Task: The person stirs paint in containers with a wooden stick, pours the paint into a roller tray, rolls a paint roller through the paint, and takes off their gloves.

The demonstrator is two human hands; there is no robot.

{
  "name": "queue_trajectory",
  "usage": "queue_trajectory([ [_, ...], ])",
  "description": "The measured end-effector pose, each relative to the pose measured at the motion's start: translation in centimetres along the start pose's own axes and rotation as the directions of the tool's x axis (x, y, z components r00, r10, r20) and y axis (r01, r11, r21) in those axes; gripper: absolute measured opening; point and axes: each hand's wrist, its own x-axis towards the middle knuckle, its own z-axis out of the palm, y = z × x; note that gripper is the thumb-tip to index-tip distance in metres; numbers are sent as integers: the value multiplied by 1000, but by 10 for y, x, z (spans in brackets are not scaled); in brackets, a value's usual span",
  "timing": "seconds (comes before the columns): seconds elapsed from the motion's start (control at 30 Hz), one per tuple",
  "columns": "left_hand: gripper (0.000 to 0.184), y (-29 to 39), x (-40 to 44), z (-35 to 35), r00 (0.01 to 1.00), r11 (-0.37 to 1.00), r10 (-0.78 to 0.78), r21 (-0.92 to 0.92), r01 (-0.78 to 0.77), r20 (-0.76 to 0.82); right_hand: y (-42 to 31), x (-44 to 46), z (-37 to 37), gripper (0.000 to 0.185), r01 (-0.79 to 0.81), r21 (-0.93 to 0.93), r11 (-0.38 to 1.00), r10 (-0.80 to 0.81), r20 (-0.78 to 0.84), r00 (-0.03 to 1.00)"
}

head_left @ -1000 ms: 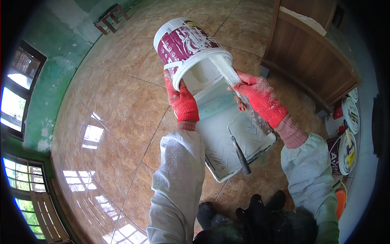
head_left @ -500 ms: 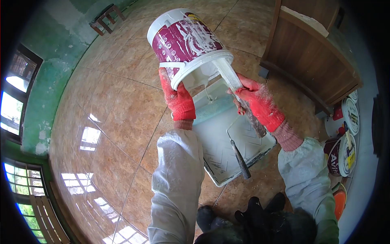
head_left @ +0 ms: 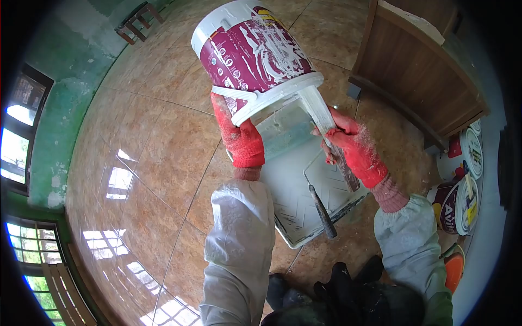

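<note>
The person's red-gloved left hand (head_left: 240, 142), fingers half-curled, holds a tipped maroon-and-white plastic bucket (head_left: 250, 57) above a rectangular white-coated paint tray (head_left: 291, 217); the red-gloved right hand (head_left: 356, 148) grips a flat, white-smeared wooden stick (head_left: 316, 107) at the bucket's mouth.

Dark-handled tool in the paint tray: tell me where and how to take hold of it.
Best gripped around the middle of its dark handle, likely from the wearer's near side: the handle is straight, points toward the wearer, and extends past the near rim of the tray, while the wire above it is thin and bent.
</note>
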Motion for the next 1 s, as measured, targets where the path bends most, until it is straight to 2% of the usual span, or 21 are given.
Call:
queue_trajectory([
  [0.03,55,1,-2,-1,1000,999,4,47,-4,6,1,-2,-1,53,-3,1,1000,3,0,1000],
  [0.17,54,5,-8,0,998,998,52,23,-52,17,5,-8,-4,53,-1,8,1000,1,-3,1000],
  [0.33,54,8,-11,-1,997,988,77,135,-80,29,9,-15,-5,52,19,10,1000,-19,-24,1000],
  [0.47,54,13,-11,1,994,986,108,124,-110,25,6,-18,-6,52,5,-2,1000,-6,-31,1000],
  [0.53,54,14,-13,3,995,994,93,-48,-94,-30,6,-19,-6,51,53,-117,992,-61,-68,996],
  [0.57,54,14,-13,5,995,994,93,-47,-95,-30,8,-20,-8,51,54,-116,992,-62,-68,996],
  [0.63,54,15,-13,7,989,980,83,-171,-104,-125,13,-22,-11,49,60,-351,935,-117,-144,983],
  [0.67,54,16,-13,6,989,980,83,-170,-104,-126,13,-22,-11,49,59,-351,935,-116,-143,983],
  [0.73,46,21,-13,5,992,961,35,-270,-67,-121,8,-24,-11,50,175,-718,673,-326,-76,943],
  [0.77,46,22,-13,4,992,961,35,-270,-66,-121,7,-25,-9,50,174,-719,673,-325,-76,943],
  [0.83,43,23,-13,4,990,972,89,-208,-110,-110,6,-29,-5,50,238,-850,470,-432,14,902],
  [0.87,43,22,-14,4,990,972,87,-210,-109,-109,11,-31,-6,50,236,-851,470,-431,13,902],
  [0.93,39,27,-12,7,987,966,8,-255,-49,-158,20,-38,-9,52,89,-974,209,-367,6,930],
  [1.0,38,25,-10,8,985,953,9,-297,-60,-171,11,-56,-5,51,51,-980,193,-317,-13,948],
])
